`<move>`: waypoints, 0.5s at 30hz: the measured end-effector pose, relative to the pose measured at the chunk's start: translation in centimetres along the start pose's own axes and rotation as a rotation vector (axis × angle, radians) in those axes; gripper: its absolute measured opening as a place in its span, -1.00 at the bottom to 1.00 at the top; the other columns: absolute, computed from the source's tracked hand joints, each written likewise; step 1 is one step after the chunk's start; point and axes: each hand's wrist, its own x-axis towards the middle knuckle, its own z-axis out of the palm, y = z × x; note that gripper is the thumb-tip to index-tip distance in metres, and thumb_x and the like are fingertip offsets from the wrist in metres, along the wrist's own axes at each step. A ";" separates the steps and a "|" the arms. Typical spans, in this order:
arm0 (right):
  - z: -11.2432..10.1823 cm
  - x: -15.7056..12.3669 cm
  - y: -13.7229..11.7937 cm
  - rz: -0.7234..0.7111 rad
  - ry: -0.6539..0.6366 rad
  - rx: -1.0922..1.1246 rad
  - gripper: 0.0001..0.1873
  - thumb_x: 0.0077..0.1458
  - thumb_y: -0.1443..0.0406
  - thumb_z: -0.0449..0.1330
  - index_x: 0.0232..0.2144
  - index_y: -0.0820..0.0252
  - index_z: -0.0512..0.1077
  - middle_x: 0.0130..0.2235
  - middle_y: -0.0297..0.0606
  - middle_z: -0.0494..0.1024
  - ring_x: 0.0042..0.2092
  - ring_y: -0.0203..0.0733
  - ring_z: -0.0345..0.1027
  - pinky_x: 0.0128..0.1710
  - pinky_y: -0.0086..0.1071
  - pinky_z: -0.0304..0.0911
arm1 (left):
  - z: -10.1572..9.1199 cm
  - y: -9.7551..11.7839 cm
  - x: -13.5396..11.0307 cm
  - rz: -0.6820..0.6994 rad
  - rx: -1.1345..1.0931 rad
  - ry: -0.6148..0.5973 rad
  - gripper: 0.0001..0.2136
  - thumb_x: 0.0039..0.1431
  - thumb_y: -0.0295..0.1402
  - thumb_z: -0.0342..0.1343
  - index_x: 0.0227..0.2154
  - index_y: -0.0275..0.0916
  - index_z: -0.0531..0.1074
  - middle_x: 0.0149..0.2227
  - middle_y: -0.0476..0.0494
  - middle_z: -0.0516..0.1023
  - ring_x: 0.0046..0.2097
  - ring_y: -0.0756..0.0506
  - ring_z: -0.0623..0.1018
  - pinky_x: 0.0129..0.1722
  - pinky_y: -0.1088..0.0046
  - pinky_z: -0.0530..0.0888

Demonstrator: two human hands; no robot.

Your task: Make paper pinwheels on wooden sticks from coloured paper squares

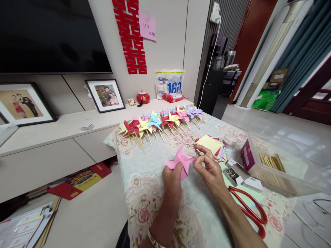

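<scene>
The pink pinwheel [181, 159] is smooth, matt paper, sharply creased. Beyond it, the row of pinwheels [155, 122] shows the same dull paper on sticks of pale wood. Right of it lie paper sheets [209, 143], flat and matt; farther right, the bin [294, 172] is clear, shiny plastic. Also to its right, a card box [241, 169] holds glinting metal pieces [232, 175], and the scissors [263, 217] have glossy red, plastic-looking handles. Beneath it spreads soft-looking floral cloth [141, 162], without sheen.
</scene>
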 end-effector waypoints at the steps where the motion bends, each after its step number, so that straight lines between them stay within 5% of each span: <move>1: 0.1 0.0 -0.2 0.000 -0.021 -0.023 -0.82 0.18 0.23 0.24 -0.46 0.11 0.44 0.23 -0.15 0.30 0.31 0.08 0.06 0.26 -0.03 -0.07 | 0.0 0.0 -0.1 0.014 0.044 -0.011 -0.81 -0.06 -0.29 0.27 -0.46 -0.32 0.48 -0.54 0.03 0.48 -0.46 0.00 0.42 -0.42 0.50 0.34; 15: 0.4 0.0 0.3 -0.041 -0.075 -0.197 -0.78 0.21 0.18 0.22 -0.46 0.10 0.50 0.24 -0.15 0.28 0.29 0.10 0.06 0.21 -0.01 0.03 | 0.4 1.0 -0.7 0.083 0.242 -0.098 -0.86 -0.08 -0.31 0.25 -0.54 -0.30 0.48 -0.58 0.06 0.42 -0.50 0.02 0.36 -0.48 0.53 0.31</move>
